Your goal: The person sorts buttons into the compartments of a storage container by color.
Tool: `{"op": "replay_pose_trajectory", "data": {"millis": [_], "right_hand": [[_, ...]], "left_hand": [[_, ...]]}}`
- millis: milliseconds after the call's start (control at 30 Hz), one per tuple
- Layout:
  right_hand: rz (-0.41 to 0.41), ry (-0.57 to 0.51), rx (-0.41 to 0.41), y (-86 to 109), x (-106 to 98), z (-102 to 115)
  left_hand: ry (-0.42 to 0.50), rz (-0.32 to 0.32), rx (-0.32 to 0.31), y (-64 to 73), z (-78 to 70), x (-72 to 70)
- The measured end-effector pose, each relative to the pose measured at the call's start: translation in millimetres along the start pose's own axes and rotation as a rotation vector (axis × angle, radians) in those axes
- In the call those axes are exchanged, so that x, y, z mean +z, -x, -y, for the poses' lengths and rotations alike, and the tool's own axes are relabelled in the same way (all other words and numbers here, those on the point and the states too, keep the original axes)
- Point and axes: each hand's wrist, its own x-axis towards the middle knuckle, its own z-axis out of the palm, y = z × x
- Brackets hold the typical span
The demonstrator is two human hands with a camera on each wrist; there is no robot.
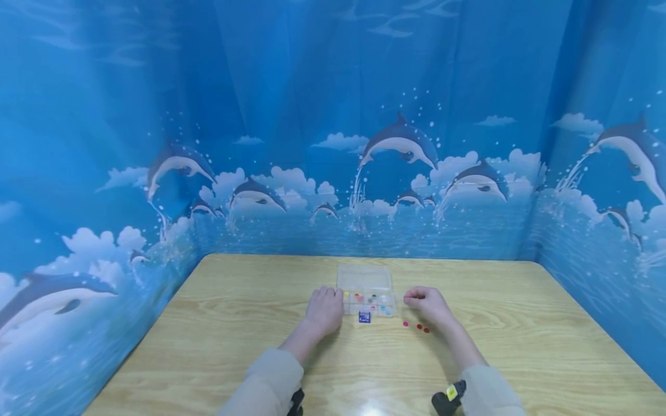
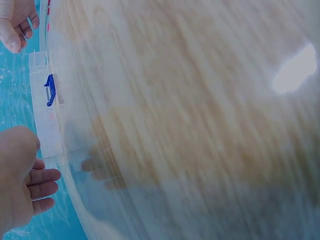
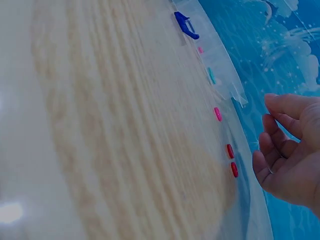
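A clear plastic compartment box [image 1: 351, 309] stands on the table with its lid [image 1: 364, 277] raised at the back. Small coloured pieces lie in its compartments, and a blue clasp [image 1: 364, 317] is at the front. My left hand [image 1: 326, 309] holds the box's left end, thumb and index finger at its corner. To the right of the box, my right hand [image 1: 429, 303] is apart from it, thumb and index fingertips close together; whether a small piece is between them cannot be seen. A pink piece [image 3: 217, 114] and two red pieces [image 3: 230, 151] lie on the table near that hand.
The light wood-grain table [image 1: 234, 289] has rounded far corners. Blue curtains [image 1: 312, 144] printed with dolphins surround its back and sides. A black wrist device [image 1: 447, 398] sits by the right sleeve.
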Motion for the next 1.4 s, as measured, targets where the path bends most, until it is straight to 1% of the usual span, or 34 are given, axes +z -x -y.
{"op": "replay_pose_trajectory", "data": {"millis": [100, 167, 300, 433, 600, 767, 867, 1000, 1167, 1400], "right_hand": [[-0.007, 0.011, -0.011, 2.0, -4, -3], [-0.008, 0.023, 0.003, 3.7, -6, -6], [0.005, 0.054, 0.017, 7.6, -9, -11], [0.023, 0.075, 0.006, 11.4, -10, -15], [0.054, 0.107, -0.019, 15.0, -9, -17], [0.107, 0.100, -0.018, 15.5, -5, -18], [0.155, 0.095, -0.043, 15.2, -4, -19], [0.191, 0.094, -0.073, 15.1, -4, -20], [0.210, 0.099, -0.102, 15.8, -4, -19], [0.229, 0.126, -0.155, 13.9, -4, -20]], "left_hand": [[0.003, 0.001, 0.000, 0.3, 0.4, 0.6], [0.002, 0.004, 0.003, 0.3, 0.7, 1.4], [0.008, -0.001, 0.006, 1.0, 1.1, 1.7], [0.013, -0.012, 0.005, 1.8, 1.5, 0.6], [0.006, -0.009, -0.002, 1.1, 1.8, 0.4], [0.009, -0.009, 0.000, 1.4, 2.2, -0.2], [0.012, -0.010, 0.001, 1.6, 2.3, 0.0], [0.005, -0.022, 0.002, 1.6, 2.3, 1.0], [-0.005, -0.037, 0.005, 1.1, 1.9, 1.6], [0.000, -0.014, 0.006, 1.1, 0.3, -0.4]]}}
